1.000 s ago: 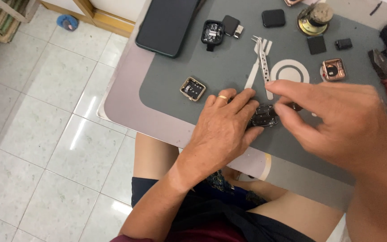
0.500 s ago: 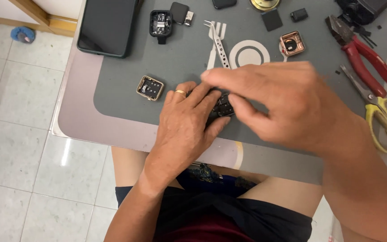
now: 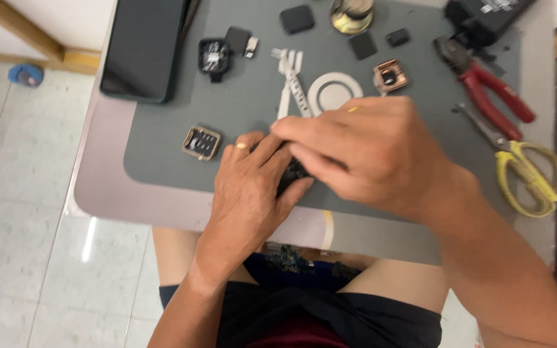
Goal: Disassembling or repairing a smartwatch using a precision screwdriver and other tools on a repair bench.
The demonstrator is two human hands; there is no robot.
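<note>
My left hand (image 3: pixel 249 187), with a gold ring on one finger, grips a small black watch body (image 3: pixel 293 174) against the grey mat (image 3: pixel 162 161). My right hand (image 3: pixel 369 154) reaches over from the right and pinches at the top of the same black piece; its fingers hide most of it. A small yellow tip (image 3: pixel 354 109) shows above my right knuckles. A square gold-rimmed watch case (image 3: pixel 202 142) lies on the mat just left of my left hand.
On the mat lie a dark phone (image 3: pixel 144 48), an opened black watch case (image 3: pixel 214 57), white tweezers (image 3: pixel 291 80), a white round disc (image 3: pixel 333 90), a copper-coloured case (image 3: pixel 390 75), red pliers (image 3: pixel 485 87) and yellow scissors (image 3: pixel 530 171). Tiled floor (image 3: pixel 27 212) lies to the left.
The view has shifted so the mat and tools sit more to the left and lower. Both hands stay together on the black piece, the right hand now covering more of it.
</note>
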